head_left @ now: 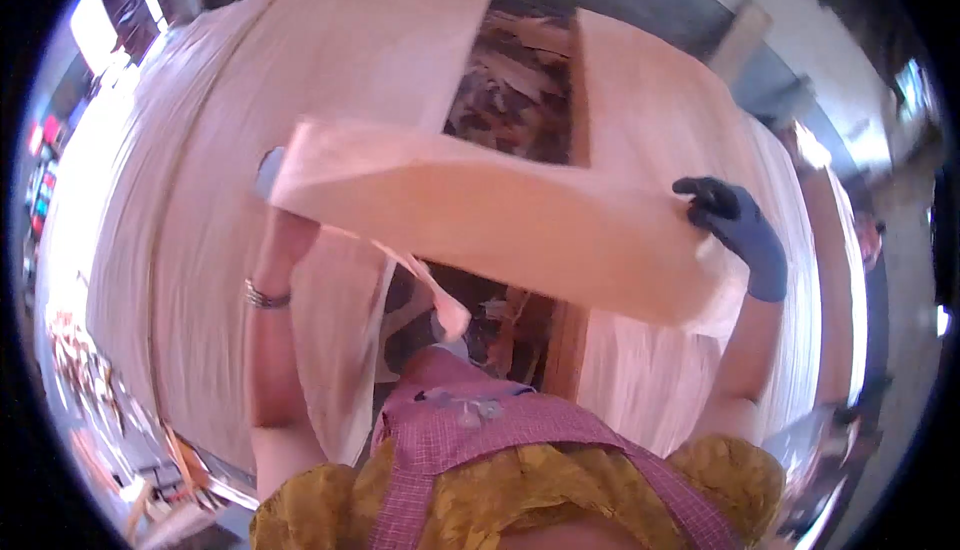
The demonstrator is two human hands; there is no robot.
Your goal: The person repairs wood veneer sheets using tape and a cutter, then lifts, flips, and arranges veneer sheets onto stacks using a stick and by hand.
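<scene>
Fingers, right hand [755, 245]: curled, grasping one end of a long, thin, pale wood sheet [500, 215] at its upper edge; blue-grey glove with dark fingertips.
Fingers, left hand [268, 172]: mostly hidden at the opposite end; grip cannot be determined.
Wood sheet: raised, bowed, above the gap between broad pale wood stacks [330, 60].
Gap: broken brown wood scraps [510, 80].

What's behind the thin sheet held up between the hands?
Behind the sheet are the left pile and right pile, with jumbled scraps between them. Whatever lies right behind its middle is covered and can't be seen.
</scene>
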